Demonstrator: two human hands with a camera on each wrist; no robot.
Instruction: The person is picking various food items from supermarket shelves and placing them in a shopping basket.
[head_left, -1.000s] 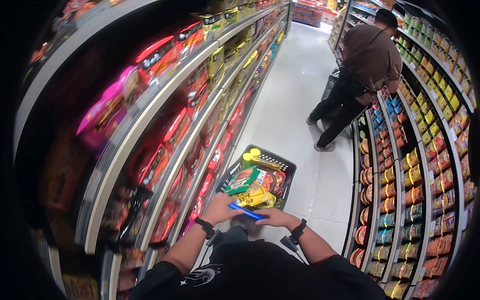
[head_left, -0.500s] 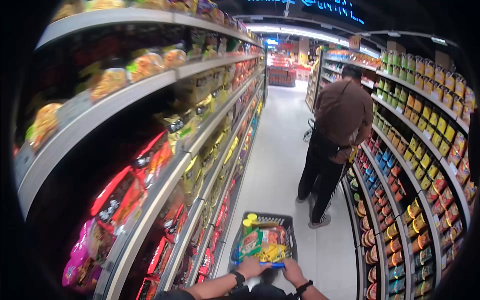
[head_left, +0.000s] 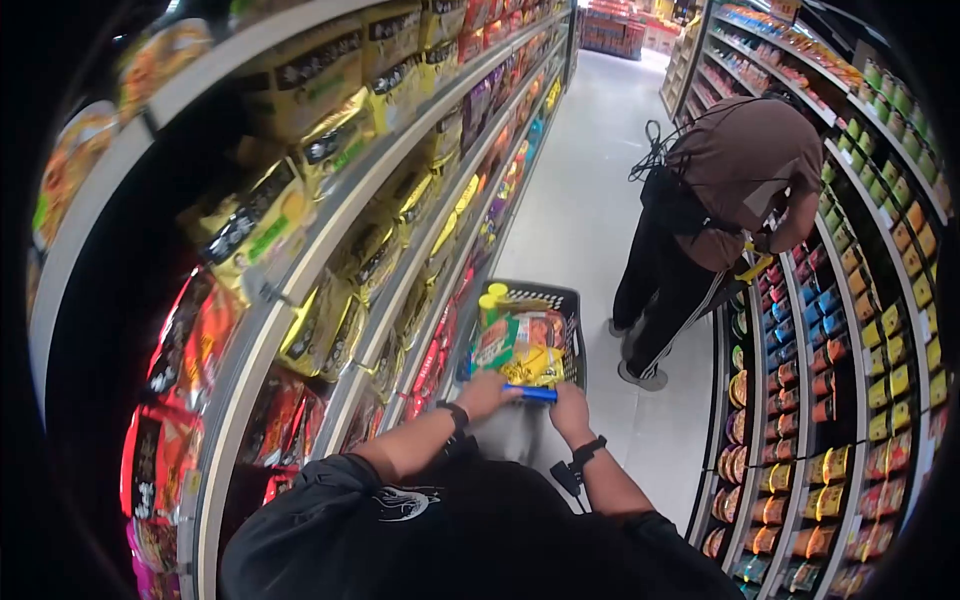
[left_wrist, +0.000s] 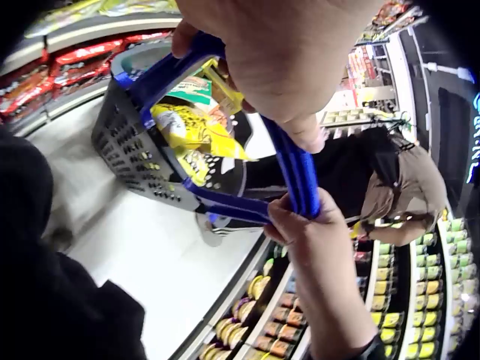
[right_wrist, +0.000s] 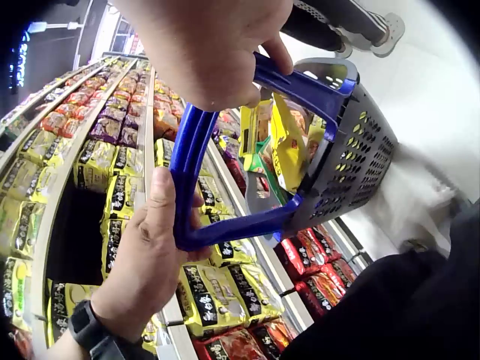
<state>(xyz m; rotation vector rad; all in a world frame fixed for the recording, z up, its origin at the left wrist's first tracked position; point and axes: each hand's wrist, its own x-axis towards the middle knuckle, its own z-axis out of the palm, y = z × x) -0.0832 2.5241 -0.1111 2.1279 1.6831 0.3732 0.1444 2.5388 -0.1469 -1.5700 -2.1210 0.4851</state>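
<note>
Gripping the blue handle with both hands: the left hand has its fingers curled over the bar, and the right hand has its fingers clamped round it likewise. The hands sit just beside each other, with a short stretch of bar bare between them. Just beyond the fingers, joined to the handle, is the dark perforated basket, low over the aisle floor; its underside is hidden. Inside it, ahead of the fingertips, yellow and green packets are piled to about the rim, with yellow-capped items at the far corner. Judgement: loading is well advanced and little room is left; neither hand is on shelf goods. Left of the left fingers, near, are shelves of yellow and red packets. Right of the right fingers and farther ahead, a second person bends at the opposite shelves, apart from the basket.
</note>
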